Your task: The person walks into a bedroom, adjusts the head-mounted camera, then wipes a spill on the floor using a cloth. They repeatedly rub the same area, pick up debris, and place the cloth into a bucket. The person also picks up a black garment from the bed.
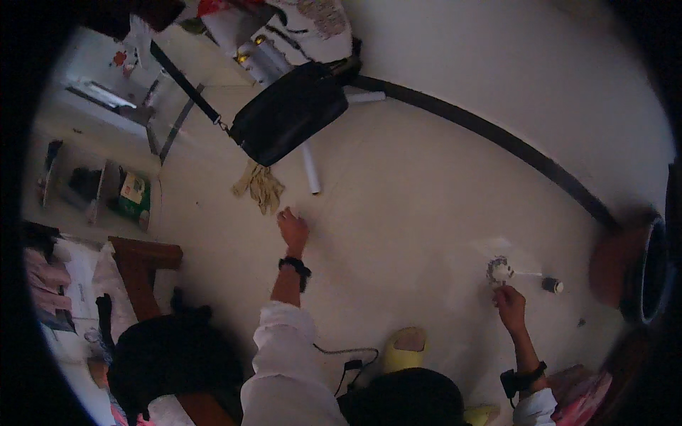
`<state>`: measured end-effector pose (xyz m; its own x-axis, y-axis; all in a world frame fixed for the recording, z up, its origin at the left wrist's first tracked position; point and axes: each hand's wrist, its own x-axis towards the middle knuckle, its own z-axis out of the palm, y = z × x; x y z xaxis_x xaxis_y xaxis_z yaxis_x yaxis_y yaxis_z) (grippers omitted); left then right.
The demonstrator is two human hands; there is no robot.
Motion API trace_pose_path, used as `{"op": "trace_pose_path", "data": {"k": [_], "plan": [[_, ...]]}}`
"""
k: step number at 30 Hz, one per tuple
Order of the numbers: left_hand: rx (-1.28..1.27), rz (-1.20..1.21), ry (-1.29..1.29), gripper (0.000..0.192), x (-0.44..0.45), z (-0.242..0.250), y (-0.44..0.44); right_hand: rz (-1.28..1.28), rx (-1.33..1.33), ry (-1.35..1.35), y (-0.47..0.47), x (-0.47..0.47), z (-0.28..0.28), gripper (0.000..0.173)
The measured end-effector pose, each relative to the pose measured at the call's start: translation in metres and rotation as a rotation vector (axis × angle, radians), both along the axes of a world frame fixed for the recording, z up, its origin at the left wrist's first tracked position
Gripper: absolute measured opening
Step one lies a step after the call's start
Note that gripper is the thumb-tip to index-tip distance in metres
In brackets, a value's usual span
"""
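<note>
My left hand [293,228] is over the pale floor with its fingers curled, just below a crumpled tan glove [262,187]; whether it holds anything is hard to tell. My right hand [510,308] has its fingers pinched at the lower edge of a small whitish object with a dark speckled rim [500,270]. From that object a thin white stick [528,273] points right, towards a small dark cylinder with a pale end [552,286]. Beyond the glove lie a white tube [311,170] and a black bag [293,112] with a strap.
A reddish-brown pot or tub [618,261] stands at the right by the wall. A wooden chair or stool frame [144,253] and a black cloth-like item [170,362] are at the left. Near my knees are a yellow slipper [403,354] and a black cable [349,350]. Shelves [101,186] line the left side.
</note>
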<state>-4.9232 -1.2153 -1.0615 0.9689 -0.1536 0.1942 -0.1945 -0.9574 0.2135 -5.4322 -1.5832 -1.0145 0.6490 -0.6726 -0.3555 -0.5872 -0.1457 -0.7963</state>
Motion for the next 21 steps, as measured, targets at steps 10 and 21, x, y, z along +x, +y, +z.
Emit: {"op": "trace_pose_path", "data": {"k": [10, 21], "plan": [[0.113, -0.081, 0.038, 0.030, 0.083, -0.030, 0.014, 0.025, 0.200, 0.061, 0.014, 0.015, 0.010, 0.016], [-0.222, -0.291, 0.423, 0.031, -0.165, -0.002, 0.016, 0.127, 0.195, 0.084, 0.049, 0.028, 0.007, 0.012]]}}
